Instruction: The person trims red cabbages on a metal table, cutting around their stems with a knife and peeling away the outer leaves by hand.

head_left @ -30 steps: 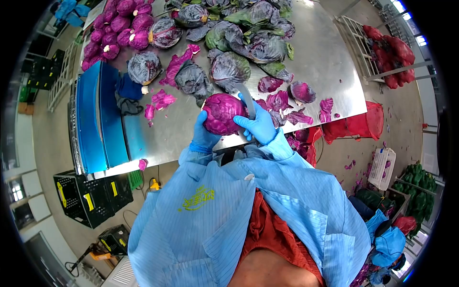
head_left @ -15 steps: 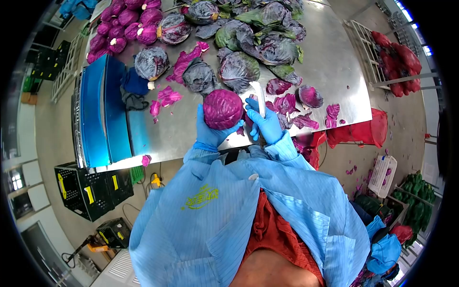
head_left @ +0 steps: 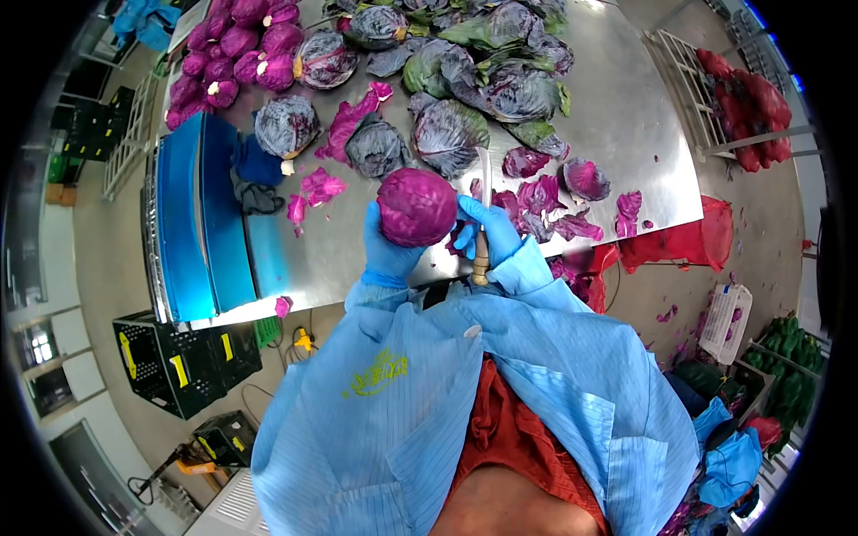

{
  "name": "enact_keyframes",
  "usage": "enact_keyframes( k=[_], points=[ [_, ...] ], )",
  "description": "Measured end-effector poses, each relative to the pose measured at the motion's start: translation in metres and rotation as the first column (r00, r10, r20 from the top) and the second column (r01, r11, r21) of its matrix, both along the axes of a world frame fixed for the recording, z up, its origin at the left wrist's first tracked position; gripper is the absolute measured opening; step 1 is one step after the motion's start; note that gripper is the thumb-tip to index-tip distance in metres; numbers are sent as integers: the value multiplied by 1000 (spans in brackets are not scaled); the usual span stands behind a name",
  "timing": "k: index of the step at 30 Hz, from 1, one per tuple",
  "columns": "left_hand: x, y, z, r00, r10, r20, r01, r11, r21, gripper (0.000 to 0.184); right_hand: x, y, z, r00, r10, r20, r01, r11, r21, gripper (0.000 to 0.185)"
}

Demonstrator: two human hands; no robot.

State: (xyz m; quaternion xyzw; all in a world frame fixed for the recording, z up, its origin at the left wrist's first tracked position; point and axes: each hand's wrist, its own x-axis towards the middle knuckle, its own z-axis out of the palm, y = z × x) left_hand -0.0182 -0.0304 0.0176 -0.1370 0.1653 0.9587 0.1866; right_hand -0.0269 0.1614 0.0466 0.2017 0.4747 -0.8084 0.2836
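Observation:
My gloved left hand (head_left: 390,254) cups a peeled red cabbage (head_left: 416,207) from its left and underside, just above the near part of the metal table (head_left: 344,234). Beside it on the right, my gloved right hand (head_left: 493,230) has its fingers closed round a knife (head_left: 482,260). The blade points away from me, and the wooden handle end sticks out below the hand. Blade and cabbage appear slightly apart. Beyond my hands lies an unpeeled cabbage (head_left: 450,136) with dark outer leaves. Loose purple leaves (head_left: 540,195) are scattered right of the knife.
Peeled cabbages (head_left: 239,42) are piled at the far left, and unpeeled ones (head_left: 518,89) at the back. A blue box-like stand (head_left: 210,214) is on the table's left side. Black crates (head_left: 183,366) stand below it. A red mesh bag (head_left: 684,239) hangs by the right edge.
The knife has swung in my right hand, so its wooden handle now shows below my fingers. My left hand still holds the cabbage, which is turned slightly. The whole view has shifted a little.

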Motion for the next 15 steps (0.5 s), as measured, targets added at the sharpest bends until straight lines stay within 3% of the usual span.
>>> enact_keyframes(
  k=[1,5,8,12,15],
  points=[
    [0,1,-2,1000,13,-11,-13,999,-50,78,-2,0,-3,997,10,71,-8,1000,-23,42],
    [-2,-1,1,987,-73,-144,26,952,-304,78,6,5,-23,999,-32,-37,23,972,-234,37],
    [-2,2,36,965,-182,-188,65,862,-503,80,8,8,-29,979,-172,-110,107,890,-443,45],
    [5,-2,25,974,-218,-63,201,957,-210,86,0,11,3,945,-16,-328,-69,967,-247,66],
    [-1,0,10,986,-164,-16,160,975,-154,91,0,9,7,940,9,-341,-73,982,-173,56]
  ],
)
